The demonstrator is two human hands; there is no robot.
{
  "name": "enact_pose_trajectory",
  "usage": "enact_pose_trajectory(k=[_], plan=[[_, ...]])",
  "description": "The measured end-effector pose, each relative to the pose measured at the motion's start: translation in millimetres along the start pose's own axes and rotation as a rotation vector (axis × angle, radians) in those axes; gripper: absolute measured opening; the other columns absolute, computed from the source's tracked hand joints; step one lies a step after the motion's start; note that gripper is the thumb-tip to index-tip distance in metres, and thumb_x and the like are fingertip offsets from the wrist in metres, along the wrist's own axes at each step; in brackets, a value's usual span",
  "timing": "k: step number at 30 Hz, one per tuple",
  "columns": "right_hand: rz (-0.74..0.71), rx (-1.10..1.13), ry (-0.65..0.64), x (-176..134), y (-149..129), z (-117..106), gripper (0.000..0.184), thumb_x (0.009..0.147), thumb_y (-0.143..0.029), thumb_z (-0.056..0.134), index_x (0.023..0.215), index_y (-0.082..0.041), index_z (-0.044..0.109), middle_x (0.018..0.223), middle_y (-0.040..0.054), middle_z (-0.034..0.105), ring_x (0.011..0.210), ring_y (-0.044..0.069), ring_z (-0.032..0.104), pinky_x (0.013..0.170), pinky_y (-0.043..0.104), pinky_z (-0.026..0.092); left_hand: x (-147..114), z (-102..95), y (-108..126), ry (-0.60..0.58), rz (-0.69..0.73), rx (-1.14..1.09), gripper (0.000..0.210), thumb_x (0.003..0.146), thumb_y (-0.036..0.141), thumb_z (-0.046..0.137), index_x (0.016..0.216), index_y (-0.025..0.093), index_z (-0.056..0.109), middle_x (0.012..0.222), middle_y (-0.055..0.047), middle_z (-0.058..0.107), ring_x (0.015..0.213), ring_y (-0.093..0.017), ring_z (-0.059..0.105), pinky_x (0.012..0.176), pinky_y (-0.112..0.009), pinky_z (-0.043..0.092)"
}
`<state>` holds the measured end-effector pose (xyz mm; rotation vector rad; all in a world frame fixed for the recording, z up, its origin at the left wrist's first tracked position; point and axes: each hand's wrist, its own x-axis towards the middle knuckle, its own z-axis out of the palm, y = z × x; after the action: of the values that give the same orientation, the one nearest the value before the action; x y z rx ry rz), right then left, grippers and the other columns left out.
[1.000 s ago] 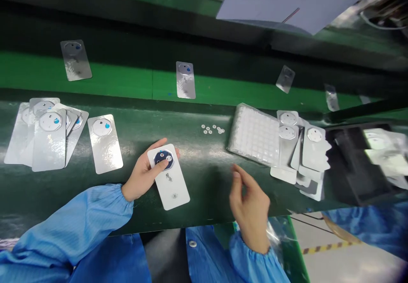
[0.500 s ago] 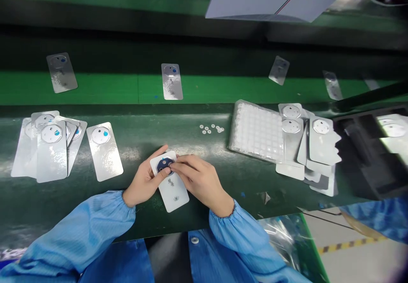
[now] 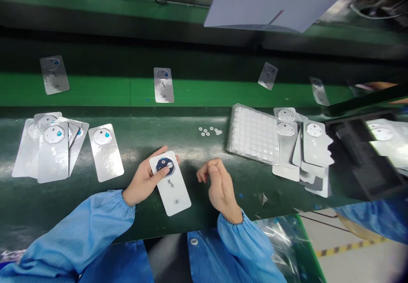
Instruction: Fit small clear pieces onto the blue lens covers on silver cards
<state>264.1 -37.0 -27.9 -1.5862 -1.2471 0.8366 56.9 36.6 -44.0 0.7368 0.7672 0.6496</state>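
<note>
My left hand grips a white phone back cover, thumb on its dark round camera area and fingers behind. A pale round spot shows in that area beside the thumb, and dark printed marks run down the cover. To the right, apart from the cover, my right hand hovers over the bench with fingers curled and thumb pressed in; anything inside is hidden. Several small white rings lie loose beyond it. Near them stands a clear tray filled with rows of white pieces.
Silvery covers with blue dots lie at left, one single cover and an overlapping pile. Another pile sits right of the tray, beside a black holder. More covers lie on the green strip behind. A co-worker's blue sleeve shows at right.
My right hand has come off the cover's camera area and moved right, its fingers curling in. The pale spot there is now uncovered. My left hand keeps its grip.
</note>
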Motion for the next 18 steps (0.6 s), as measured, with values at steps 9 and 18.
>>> enact_pose_trajectory(k=[9,18], plan=[[0.042,-0.189,0.093,-39.0,14.6,-47.6,0.040,0.100,-0.047,0.056,0.073,-0.022,0.070,0.065,0.0026,0.068,0.056,0.018,0.060,0.058,0.032,0.049,1.4,-1.4,-2.6,0.028,-0.009,-0.055,0.092,0.082,0.035,0.084,0.158,0.017,0.036,0.133,-0.019,0.070,0.122,-0.032,0.066,0.099,-0.042,0.054],[0.379,-0.003,0.248,-109.2,24.5,-120.2,0.040,0.084,-0.061,0.073,0.078,-0.021,0.070,0.071,0.0083,0.072,0.060,0.024,0.066,0.056,0.036,0.056,0.2,2.6,3.9,0.028,-0.015,-0.143,0.093,0.078,0.030,0.088,0.156,0.017,0.039,0.140,-0.019,0.065,0.127,-0.031,0.064,0.098,-0.040,0.055]])
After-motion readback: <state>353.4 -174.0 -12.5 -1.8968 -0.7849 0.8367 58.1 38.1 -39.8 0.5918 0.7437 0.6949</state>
